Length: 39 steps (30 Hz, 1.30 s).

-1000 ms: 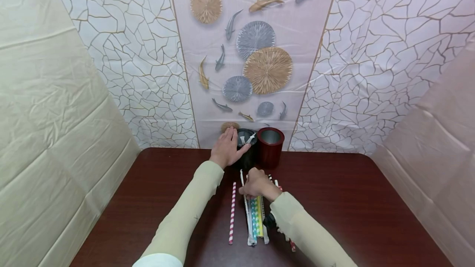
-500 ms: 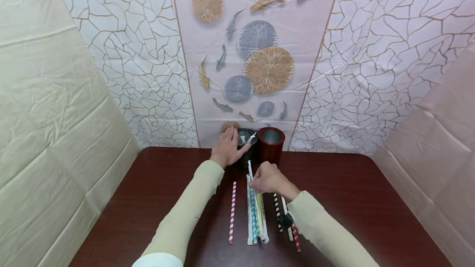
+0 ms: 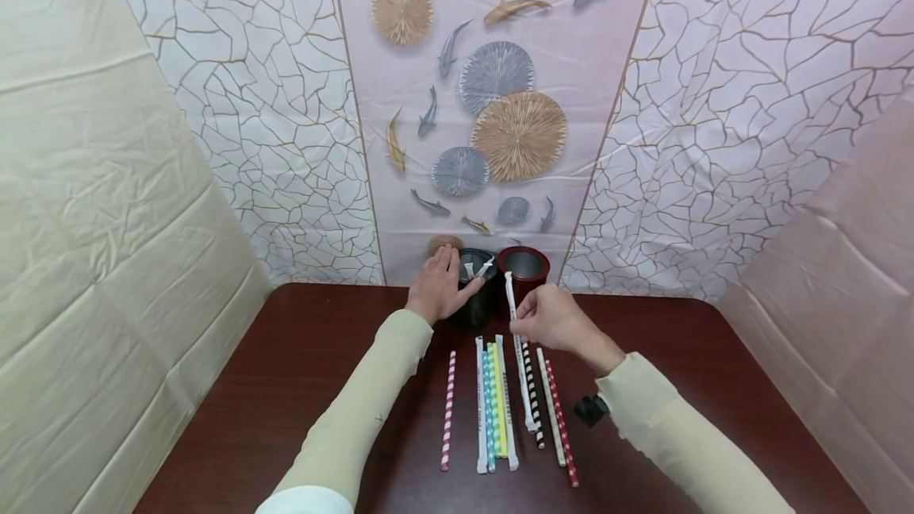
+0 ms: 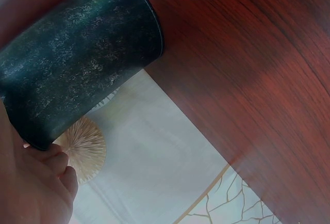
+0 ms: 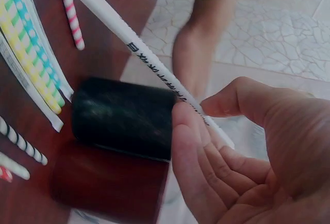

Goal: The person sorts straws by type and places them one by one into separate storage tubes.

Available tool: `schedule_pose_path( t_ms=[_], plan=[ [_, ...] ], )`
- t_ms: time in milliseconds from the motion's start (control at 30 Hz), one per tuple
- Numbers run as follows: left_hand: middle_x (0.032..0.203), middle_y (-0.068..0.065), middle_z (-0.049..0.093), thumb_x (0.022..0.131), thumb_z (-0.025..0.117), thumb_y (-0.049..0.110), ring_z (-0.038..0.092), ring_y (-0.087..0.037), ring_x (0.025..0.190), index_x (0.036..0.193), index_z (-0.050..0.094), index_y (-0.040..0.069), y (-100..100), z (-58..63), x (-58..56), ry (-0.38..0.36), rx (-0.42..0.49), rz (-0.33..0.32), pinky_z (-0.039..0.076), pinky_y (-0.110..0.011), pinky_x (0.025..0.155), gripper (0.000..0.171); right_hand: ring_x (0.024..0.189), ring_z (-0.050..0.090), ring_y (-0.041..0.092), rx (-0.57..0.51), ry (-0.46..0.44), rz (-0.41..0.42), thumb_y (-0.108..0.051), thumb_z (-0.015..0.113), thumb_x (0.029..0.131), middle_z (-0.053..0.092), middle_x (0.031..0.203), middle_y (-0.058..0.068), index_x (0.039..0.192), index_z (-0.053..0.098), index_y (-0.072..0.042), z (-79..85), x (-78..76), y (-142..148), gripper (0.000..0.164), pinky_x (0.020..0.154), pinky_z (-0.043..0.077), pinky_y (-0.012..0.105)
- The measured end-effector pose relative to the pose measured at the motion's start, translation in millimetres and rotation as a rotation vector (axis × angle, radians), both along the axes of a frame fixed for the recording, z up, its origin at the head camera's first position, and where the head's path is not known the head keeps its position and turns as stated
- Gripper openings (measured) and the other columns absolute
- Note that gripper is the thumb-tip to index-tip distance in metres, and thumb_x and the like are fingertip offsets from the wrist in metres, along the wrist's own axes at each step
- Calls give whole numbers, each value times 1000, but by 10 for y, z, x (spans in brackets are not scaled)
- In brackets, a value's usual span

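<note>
My right hand (image 3: 557,320) pinches a white paper-wrapped straw (image 3: 511,301) between thumb and fingers. Tilted, it spans from just in front of the red cup (image 5: 108,182) down to beside the black-striped straw (image 3: 533,399). In the right wrist view, dark printing runs along its wrapper. My left hand (image 3: 433,284) holds the black cup (image 3: 474,309) at its left side, with fingers at the rim and thumb across the front. Two white wrapped ends (image 3: 485,266) stick up inside this cup. The red cup stands close on its right, partly behind my right hand.
A row of straws lies on the dark wooden table (image 3: 321,419): a pink-striped straw (image 3: 447,411), two wrapped ones, blue dotted and yellow-green ones (image 3: 497,403), then a cream one (image 3: 551,411) and a red dotted straw (image 3: 562,423). A patterned cloth (image 3: 286,141) hangs behind.
My right hand has moved right and away from me, lifting the wrapped straw off the middle bunch toward the red cup. My left hand stays at the black cup.
</note>
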<state>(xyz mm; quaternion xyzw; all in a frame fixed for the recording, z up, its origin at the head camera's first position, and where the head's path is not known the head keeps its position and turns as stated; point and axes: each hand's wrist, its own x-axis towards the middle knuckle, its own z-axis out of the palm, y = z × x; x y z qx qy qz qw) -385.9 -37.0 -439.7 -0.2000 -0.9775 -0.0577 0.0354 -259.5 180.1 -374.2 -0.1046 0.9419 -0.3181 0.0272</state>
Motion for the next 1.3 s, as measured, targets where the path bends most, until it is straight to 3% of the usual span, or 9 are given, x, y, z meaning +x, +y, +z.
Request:
schedule_pose_path(
  t_ms=[200,400,667,833,933,1300],
  plan=[
    [178,-16,16,107,28,71,14,-28,167,168,17,1,-6,14,29,14,34,-12,18,-39,136,93,63,67,11,-31,123,-22,-15,75,90,78,77,6,90,75,-5,259,-47,95,11,60,52,28],
    [178,-16,15,107,25,72,13,-28,167,169,16,2,-2,7,17,10,15,-16,17,-39,136,93,68,70,9,-60,297,-44,-13,73,86,80,81,8,89,77,-4,499,-110,119,10,65,54,23],
    [178,-15,15,107,24,73,14,-27,167,169,17,3,7,-7,3,17,8,-13,18,-38,136,94,73,77,23,-75,515,-36,-8,72,86,80,83,13,89,77,-1,799,-204,80,9,64,54,16],
    [178,-15,14,106,23,74,13,-27,167,169,16,3,7,-11,-19,10,2,-6,17,-38,136,94,73,79,26,-83,623,-40,-8,71,88,80,83,15,89,77,-1,964,-265,29,10,67,63,29],
    [179,-14,13,106,23,74,12,-26,167,169,15,4,6,-10,-26,4,1,-3,17,-38,136,95,75,79,28,-93,663,-45,-8,71,90,80,85,16,93,77,1,1035,-299,-5,11,70,65,44],
    [178,-14,15,106,24,74,14,-26,167,169,16,3,1,-8,-13,10,7,1,18,-37,135,95,77,80,30,-182,811,-62,-7,72,91,80,88,18,98,75,4,1145,-476,-138,13,72,65,42]
  ],
)
